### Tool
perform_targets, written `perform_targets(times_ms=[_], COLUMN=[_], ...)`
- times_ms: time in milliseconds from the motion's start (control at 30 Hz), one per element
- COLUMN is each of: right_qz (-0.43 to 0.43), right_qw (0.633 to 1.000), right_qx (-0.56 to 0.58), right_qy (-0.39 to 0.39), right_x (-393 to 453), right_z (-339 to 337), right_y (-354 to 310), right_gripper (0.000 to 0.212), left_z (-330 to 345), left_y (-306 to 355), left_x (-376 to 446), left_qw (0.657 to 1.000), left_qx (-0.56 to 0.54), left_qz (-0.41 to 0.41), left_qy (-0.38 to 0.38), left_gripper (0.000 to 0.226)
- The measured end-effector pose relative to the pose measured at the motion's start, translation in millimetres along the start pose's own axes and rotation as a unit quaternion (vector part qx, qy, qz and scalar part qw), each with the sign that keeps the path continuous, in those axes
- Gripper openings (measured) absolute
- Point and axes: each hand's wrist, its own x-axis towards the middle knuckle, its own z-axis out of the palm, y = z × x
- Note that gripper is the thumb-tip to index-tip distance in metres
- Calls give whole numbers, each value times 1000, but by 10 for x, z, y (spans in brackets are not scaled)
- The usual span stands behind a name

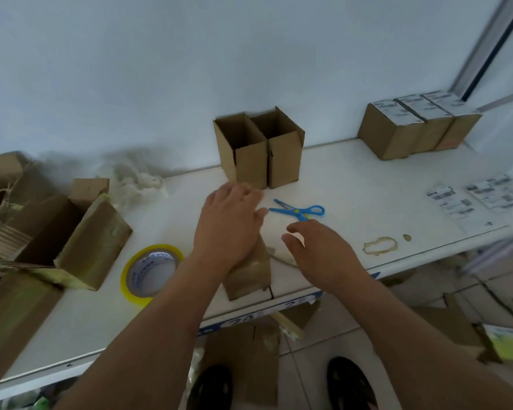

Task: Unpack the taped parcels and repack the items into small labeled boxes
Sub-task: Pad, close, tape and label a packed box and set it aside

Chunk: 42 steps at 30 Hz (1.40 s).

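Observation:
A small taped brown box (pixel 249 276) stands at the table's front edge. My left hand (pixel 230 223) lies flat over its top with straight fingers. My right hand (pixel 317 247) hovers just right of the box, fingers loosely curled, holding nothing. Two open empty small boxes (pixel 258 161) stand side by side behind my hands. Blue scissors (pixel 298 211) lie between those boxes and my right hand. A roll of yellow tape (pixel 151 272) lies to the left of the taped box. Three closed labeled boxes (pixel 418 128) stand at the back right.
Opened taped parcels (pixel 71 244) crowd the table's left side, with white stuffing (pixel 137 182) behind them. Printed labels (pixel 483 199) lie at the right edge. A brown ring stain (pixel 379 245) marks the white table (pixel 353 184). Cardboard scraps (pixel 456 321) litter the floor.

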Motion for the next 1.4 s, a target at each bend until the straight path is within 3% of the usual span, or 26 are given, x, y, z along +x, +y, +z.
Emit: perform_targets(times_ms=[67,133,400,767,1033,1133,1267,1400], right_qz=[-29,-41,-17,194,303,309,282,276], right_qw=[991,982,969,967,947,945,947,941], right_qx=[-128,-186,-245,-131,-65,-44,5,81], right_qy=[11,10,33,102,90,95,153,177], right_x=[-6,-4,69,582,732,725,637,492], right_z=[-116,-238,-754,-1129,-1080,-1045,-1032,-1053], right_y=[221,444,1603,3073,3377,3396,3313,2984], right_gripper=[37,36,36,47,67,58,28,22], left_z=[39,128,606,1503,1745,1753,1645,1367], left_y=[309,606,1636,2538,2698,2648,2523,2280], left_x=[-9,4,544,1425,1606,1574,1467,1178], left_qw=[995,987,956,925,929,934,941,942], left_qx=[36,68,133,159,156,153,151,152], left_qz=[92,136,247,327,313,296,279,280], left_qy=[-25,-54,-90,-111,-120,-126,-117,-109], left_gripper=[36,33,33,27,33,34,33,33])
